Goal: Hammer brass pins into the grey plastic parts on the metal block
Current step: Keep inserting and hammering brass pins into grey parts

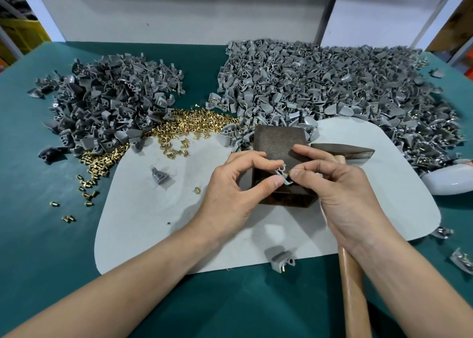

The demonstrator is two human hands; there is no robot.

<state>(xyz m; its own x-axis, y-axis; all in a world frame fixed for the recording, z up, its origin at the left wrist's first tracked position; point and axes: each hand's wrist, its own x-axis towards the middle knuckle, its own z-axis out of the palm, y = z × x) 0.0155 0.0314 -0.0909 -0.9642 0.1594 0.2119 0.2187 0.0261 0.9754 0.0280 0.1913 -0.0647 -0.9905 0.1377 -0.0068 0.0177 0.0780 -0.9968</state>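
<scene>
Fingers [252, 158] of L hand [235, 186] pinch grey part [281, 176] over block [276, 143]; R hand [343, 194] pinches brass pin [288, 174].

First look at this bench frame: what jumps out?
Two heaps of grey plastic parts fill the far side of the green table, a darker heap at left and a bigger paler heap at right, with a spill of brass pins between them. Centre front, over the rusty metal block, the left hand holds one grey part while the right hand pinches a brass pin against it. A wooden-handled hammer runs under the right wrist.
</scene>
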